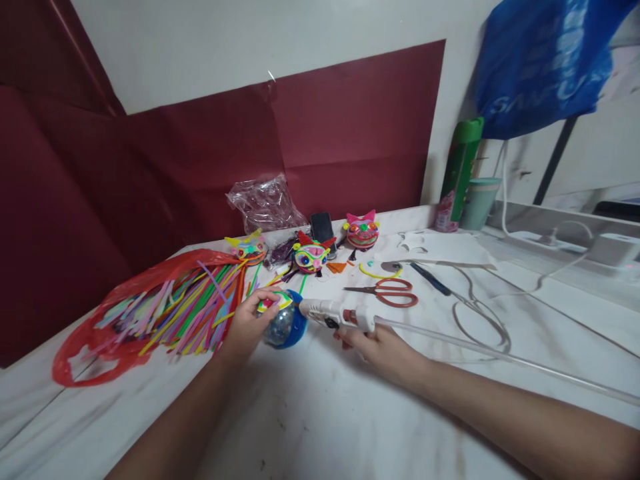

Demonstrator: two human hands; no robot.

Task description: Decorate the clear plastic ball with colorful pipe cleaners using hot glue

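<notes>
My left hand [253, 317] is closed on a clear and blue ball [281, 328] with a yellow, green and pink piece on its top. My right hand [373, 343] grips a white glue gun [337, 312], its nozzle at the upper right side of the ball. A long clear glue stick [475, 348] runs out of the gun's back toward the right edge. Behind the ball sits a colorful animal-like head [311, 259] with blue eyes.
Red-handled scissors [397, 292] lie beyond the gun, near a dark-handled tool [430, 279] and a looped cable. At left, a red plastic bag [75, 373] holds colored pipe cleaners [185, 313]. A pink head [363, 230] and a green can [459, 175] stand behind.
</notes>
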